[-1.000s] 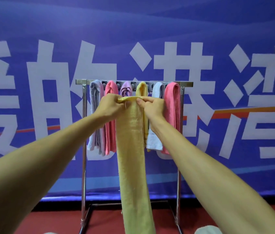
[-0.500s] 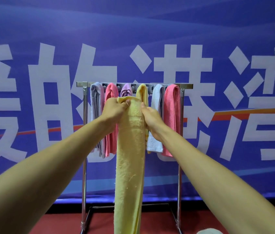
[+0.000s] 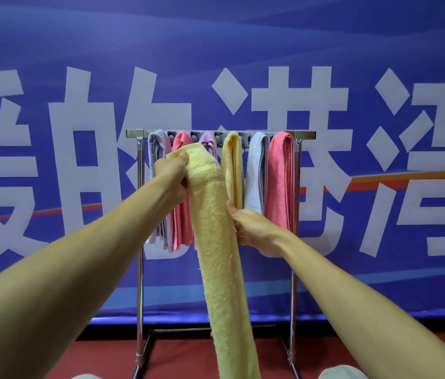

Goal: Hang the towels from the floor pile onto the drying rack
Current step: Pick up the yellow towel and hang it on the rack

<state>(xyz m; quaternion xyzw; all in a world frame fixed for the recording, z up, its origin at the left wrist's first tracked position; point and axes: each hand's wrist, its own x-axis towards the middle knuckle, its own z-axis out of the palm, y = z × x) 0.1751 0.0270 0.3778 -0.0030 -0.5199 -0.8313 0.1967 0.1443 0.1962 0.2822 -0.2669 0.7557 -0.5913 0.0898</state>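
Observation:
A long yellow towel (image 3: 221, 255) hangs in front of the metal drying rack (image 3: 304, 134). My left hand (image 3: 170, 173) grips its top edge just below the rack's top bar. My right hand (image 3: 251, 228) holds the towel's right edge lower down, fingers curled onto the cloth. On the rack hang several towels: a lilac-grey one (image 3: 155, 149), a pink one (image 3: 183, 222), a purple one (image 3: 209, 140) partly hidden, a yellow one (image 3: 232, 165), a pale blue one (image 3: 256, 170) and a pink one (image 3: 281, 181).
A blue banner (image 3: 243, 50) with large white characters stands right behind the rack. The floor (image 3: 183, 354) is red. Pale rounded shapes (image 3: 341, 372) show at the bottom edge. The rack's legs (image 3: 140, 296) stand on a base frame.
My right hand has let go of the towel's top and slid down its right edge. My left hand has kept the top edge and lifted it slightly toward the bar.

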